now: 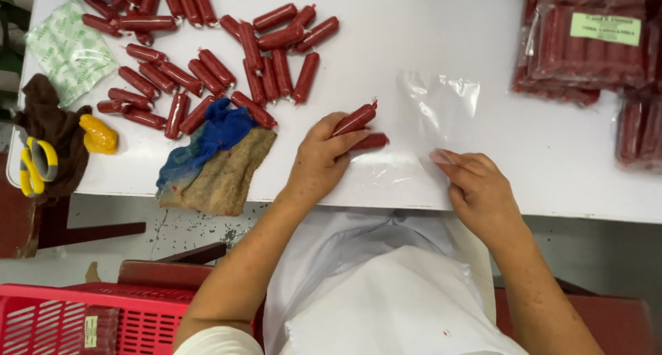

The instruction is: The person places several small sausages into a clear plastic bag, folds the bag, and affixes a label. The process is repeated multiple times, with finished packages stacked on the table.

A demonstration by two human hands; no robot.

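Observation:
My left hand (321, 158) holds two short red sausages (356, 118) at the mouth of a clear plastic bag (420, 124) that lies flat on the white table (427, 44). One sausage points up and to the right, the other lies lower against the bag's edge. My right hand (479, 189) pinches the near edge of the bag, fingers closed on the film. Many loose red sausages (207, 68) lie scattered on the table to the far left of my left hand.
A blue and brown cloth (214, 162) lies at the table's near edge. Sealed packs of sausages (586, 44) are stacked at the far right. Yellow-handled scissors (36, 165) rest on a dark rag at the left. A red basket (89, 320) stands below.

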